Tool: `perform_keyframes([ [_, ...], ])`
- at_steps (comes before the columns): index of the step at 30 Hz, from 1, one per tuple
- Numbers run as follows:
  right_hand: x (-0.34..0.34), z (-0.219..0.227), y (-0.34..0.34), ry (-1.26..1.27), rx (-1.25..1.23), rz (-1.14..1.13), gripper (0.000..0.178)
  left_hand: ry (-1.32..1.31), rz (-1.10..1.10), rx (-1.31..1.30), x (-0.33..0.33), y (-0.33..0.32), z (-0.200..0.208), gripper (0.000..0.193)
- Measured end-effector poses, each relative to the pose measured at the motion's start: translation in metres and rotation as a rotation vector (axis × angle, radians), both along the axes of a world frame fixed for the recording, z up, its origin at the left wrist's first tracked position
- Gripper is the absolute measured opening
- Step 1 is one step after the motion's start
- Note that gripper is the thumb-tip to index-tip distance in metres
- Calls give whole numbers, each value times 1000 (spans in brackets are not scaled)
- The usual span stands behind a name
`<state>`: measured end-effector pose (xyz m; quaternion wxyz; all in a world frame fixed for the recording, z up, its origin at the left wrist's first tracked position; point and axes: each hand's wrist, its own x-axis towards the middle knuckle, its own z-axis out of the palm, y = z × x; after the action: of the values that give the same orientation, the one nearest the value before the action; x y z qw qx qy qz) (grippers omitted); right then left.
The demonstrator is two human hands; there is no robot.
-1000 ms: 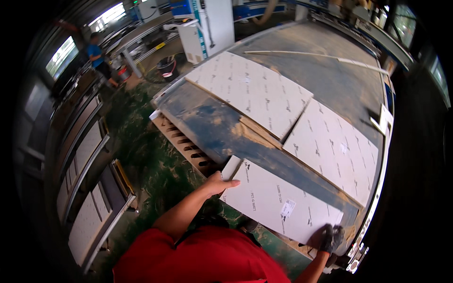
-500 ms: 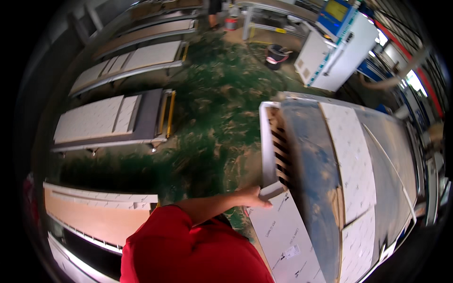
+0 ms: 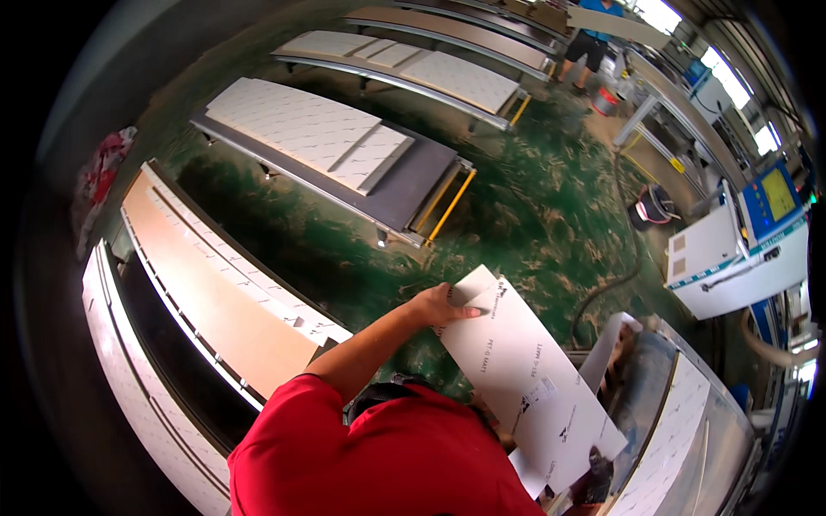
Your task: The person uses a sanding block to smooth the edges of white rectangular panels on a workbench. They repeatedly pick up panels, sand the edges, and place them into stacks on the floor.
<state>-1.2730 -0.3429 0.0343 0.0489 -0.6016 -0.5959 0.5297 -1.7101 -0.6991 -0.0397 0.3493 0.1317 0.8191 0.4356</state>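
My left hand (image 3: 440, 307) is closed on the upper left edge of a long white panel (image 3: 535, 378), with the thumb on top and the fingers beneath. The panel carries dark printed marks and a small label, and it slants in front of my red shirt. More white board edge (image 3: 472, 282) shows just past the thumb, under or behind the panel. At the panel's lower right corner, my right hand (image 3: 594, 480) shows as a dark, shadowed shape. Its thumb seems to lie over the panel's edge; the fingers are hidden.
To the right stands a machine bed (image 3: 647, 404) with a white board (image 3: 675, 430) on it. Roller tables (image 3: 422, 185) carrying white boards line the left and far side. A control cabinet (image 3: 731, 249), a black bucket (image 3: 652, 206) and another person (image 3: 589, 52) are farther off.
My view has swung to the right-hand machine bed's left, bringing more roller tables in. The panel has moved away from the bed in my left hand, and a dark right hand now shows at its corner.
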Motion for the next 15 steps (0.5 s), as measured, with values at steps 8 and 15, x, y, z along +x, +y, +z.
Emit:
perform_keyframes([
  [8, -186, -87, 63, 574, -79, 227, 49, -59, 337, -125, -80, -34, -2, 105],
  [15, -356, -131, 162, 635, -235, 306, 36, -81, 518, 54, -181, 31, 15, 75],
])
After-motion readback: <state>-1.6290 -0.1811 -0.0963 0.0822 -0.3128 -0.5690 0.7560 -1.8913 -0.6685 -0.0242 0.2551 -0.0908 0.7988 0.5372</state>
